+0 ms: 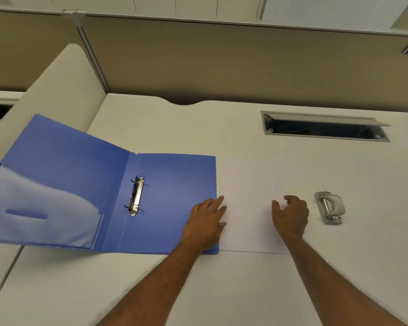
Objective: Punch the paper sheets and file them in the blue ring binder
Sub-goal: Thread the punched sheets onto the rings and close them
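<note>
Far L: blue ring binder (170,196) lies open flat on the table (245,290), inside up. Its L cover w/ clear pocket runs past the table's L edge. Ring mech (137,196) sits by the spine; can't tell if the rings are sprung open.

Left grip (206,222), a bare hand: open, fingers straight, palm down across the binder's R edge, fingertips reaching onto the L margin of the paper sheets (247,208).

The sheets lie flat on the table, just R of the binder, L edge touching or slightly overlapping the cover, can't say which. White on white, so the outline is faint; near edge shows as a thin line. How many sheets: can't tell.

Handling, prob.: light, floppy, slick on a smooth top, so hard to pinch flat. Best to slide the stack to the near table edge or lift a corner, then hold both long sides so it doesn't sag or fan out. Creases easily.

Right grip (291,216): open, fingers loosely curled, holding nothing, over the sheets' R part; contact unclear. So the paper sits btwn the two grips.

Hole punch (330,208): grey, just R of the right grip, untouched, apart from the paper.
</note>
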A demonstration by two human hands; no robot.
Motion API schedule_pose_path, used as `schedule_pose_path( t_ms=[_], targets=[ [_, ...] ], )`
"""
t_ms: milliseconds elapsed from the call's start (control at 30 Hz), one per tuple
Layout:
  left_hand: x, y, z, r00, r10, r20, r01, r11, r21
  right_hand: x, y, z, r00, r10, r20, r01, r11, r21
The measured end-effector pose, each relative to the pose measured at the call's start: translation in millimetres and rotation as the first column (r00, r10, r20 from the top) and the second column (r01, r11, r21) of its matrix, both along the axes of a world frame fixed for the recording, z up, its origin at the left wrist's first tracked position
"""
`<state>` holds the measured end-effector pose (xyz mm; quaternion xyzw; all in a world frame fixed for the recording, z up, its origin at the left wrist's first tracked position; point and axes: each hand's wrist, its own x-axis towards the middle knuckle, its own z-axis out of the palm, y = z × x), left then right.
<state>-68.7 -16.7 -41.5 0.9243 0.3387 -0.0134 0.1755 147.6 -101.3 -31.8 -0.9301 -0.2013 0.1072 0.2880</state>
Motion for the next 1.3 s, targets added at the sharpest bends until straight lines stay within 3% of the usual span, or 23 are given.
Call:
schedule_pose_path(
  t_ms=[133, 300, 500, 633, 867, 1067, 1300],
  targets=[
    [2, -2, -3, 0.989, 0.002, -0.149, 0.002, 1.000, 0.023, 8, -4, 1, 0.998, -0.015, -0.058, 0.006, 0.988, -0.152],
    [2, -4, -6, 0.986, 0.024, -0.163, -0.022, 1.000, 0.013, 2, 5, 2, 0.997, 0.018, -0.073, -0.031, 0.981, -0.192],
    [3, -4, -8, 0.987, 0.024, -0.162, -0.023, 1.000, 0.013, 6, 15, 10, 0.973, -0.094, -0.209, 0.051, 0.978, -0.204],
    [4, -3, -8, 0.986, 0.018, -0.165, -0.017, 1.000, 0.011, 20, 21, 11, 0.898, -0.140, -0.417, 0.085, 0.985, -0.148],
    [3, -3, -6, 0.990, 0.017, -0.143, -0.015, 1.000, 0.016, 27, 27, 21, 0.722, -0.031, -0.691, 0.037, 0.999, -0.006],
    [-1, -8, -4, 0.992, -0.005, -0.126, 0.003, 1.000, -0.019, 21, 22, 20, 0.770, 0.037, -0.637, 0.010, 0.998, 0.070],
    [12, -28, -8, 0.961, -0.007, -0.277, 0.009, 1.000, 0.006, 11, 15, 16, 0.862, 0.052, -0.504, -0.046, 0.999, 0.024]
  ],
)
